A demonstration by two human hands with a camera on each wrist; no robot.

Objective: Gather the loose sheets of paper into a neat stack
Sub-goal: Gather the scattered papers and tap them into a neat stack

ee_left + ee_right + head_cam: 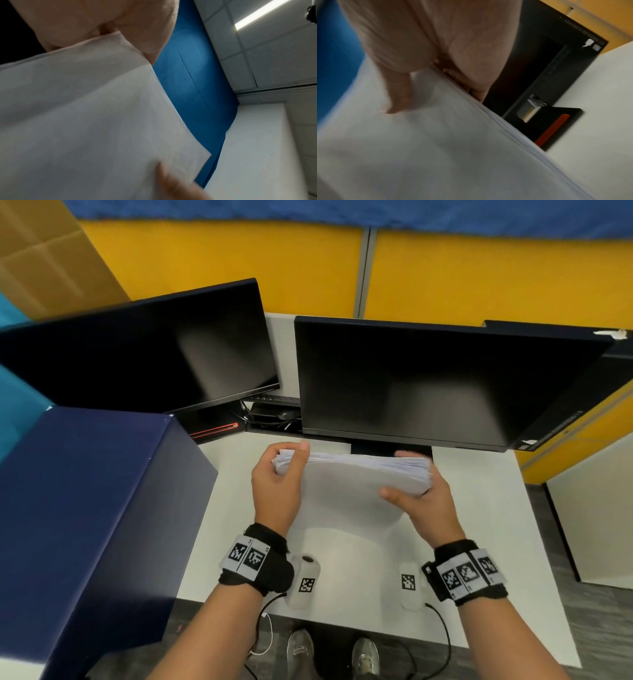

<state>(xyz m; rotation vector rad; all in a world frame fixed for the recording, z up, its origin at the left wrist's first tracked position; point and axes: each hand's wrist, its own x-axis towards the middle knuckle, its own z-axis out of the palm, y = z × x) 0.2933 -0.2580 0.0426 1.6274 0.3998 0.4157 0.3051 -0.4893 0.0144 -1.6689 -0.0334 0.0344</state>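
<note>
A thick stack of white paper [349, 474] is held up on edge over the white desk [479, 525], in front of the right monitor. My left hand [277, 484] grips its left end, thumb on the near face and fingers behind. My right hand [421, 501] grips the right end the same way, thumb across the near face. In the left wrist view the paper [85, 115] fills the frame under my left hand [106, 27]. The right wrist view shows the stack's layered edge [496, 121] with my right thumb [399, 94] pressed on the sheet.
Two dark monitors [144, 354] [428, 385] stand at the back of the desk. A large dark blue box [85, 525] sits at the left. Yellow partition panels [479, 275] rise behind. My shoes [301, 648] show below the desk's front edge.
</note>
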